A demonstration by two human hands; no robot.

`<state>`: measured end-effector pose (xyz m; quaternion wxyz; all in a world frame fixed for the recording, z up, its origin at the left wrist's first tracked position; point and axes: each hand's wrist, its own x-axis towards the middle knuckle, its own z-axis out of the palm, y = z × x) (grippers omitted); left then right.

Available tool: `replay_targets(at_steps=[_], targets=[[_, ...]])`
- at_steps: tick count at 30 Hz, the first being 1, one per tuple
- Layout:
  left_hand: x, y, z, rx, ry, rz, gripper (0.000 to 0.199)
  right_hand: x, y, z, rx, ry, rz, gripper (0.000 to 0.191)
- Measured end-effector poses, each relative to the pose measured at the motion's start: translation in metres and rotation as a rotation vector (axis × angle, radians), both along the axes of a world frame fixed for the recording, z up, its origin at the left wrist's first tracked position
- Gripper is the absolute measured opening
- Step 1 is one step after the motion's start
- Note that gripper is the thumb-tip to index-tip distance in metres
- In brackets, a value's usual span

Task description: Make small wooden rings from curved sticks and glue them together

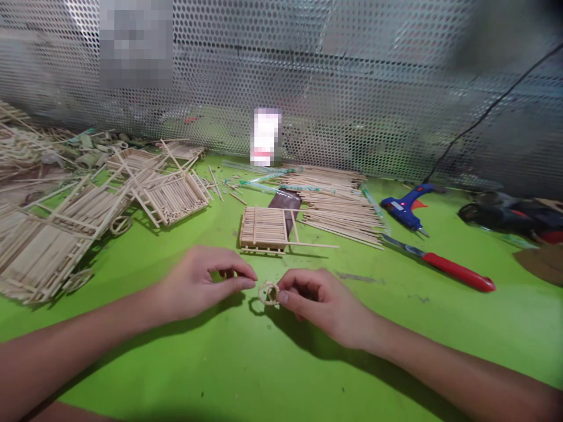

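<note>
Between the thumb and fingers of my right hand [328,305] is a small wooden wheel [265,293] with spokes, held just above the green table. My left hand [206,281] is to the left of the wheel, apart from it. Its thumb and forefinger are pinched together, and anything between the tips is too small to make out. Beyond both hands stands a small cart body made of sticks [266,227], with a long stick reaching right from its base. It rests against a dark brown block [285,202].
Stick carts [176,196] crowd the left side, some with wheels [121,225]. Loose sticks [338,205] and clear glue sticks [272,176] lie behind. Rightward are a blue glue gun [407,206] with a cord, a red-handled knife [457,271] and a dark tool [505,214]. A perforated metal screen [352,76] closes the back.
</note>
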<state>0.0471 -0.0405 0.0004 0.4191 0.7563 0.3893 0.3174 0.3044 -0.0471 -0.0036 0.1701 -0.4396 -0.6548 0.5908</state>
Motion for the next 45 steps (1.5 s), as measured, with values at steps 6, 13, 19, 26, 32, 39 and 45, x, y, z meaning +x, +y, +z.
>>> replay_targets(at_steps=[6,13,19,26,32,39,45], targets=[[-0.002,-0.002,-0.01,0.512,0.215,-0.068,0.015,-0.001,-0.002,0.0,0.029,-0.022,0.011,0.039],[0.001,-0.005,-0.007,0.655,0.321,-0.061,0.019,-0.001,-0.002,0.001,0.026,-0.018,0.012,0.038],[0.003,-0.009,-0.003,0.425,0.246,0.055,0.014,-0.001,-0.001,0.001,0.022,0.002,0.006,0.038],[0.006,-0.007,-0.003,-0.032,-0.015,0.114,0.018,-0.003,-0.001,0.004,0.019,0.005,0.005,0.039],[0.004,-0.002,0.005,-0.327,-0.264,0.063,0.017,-0.003,-0.002,0.004,0.012,0.023,0.006,0.037],[0.005,-0.003,0.007,-0.518,-0.398,-0.113,0.021,-0.004,-0.002,0.004,0.018,0.013,0.01,0.04],[0.007,-0.006,0.004,-0.121,-0.102,0.011,0.011,-0.003,-0.001,0.003,0.034,0.021,0.024,0.041]])
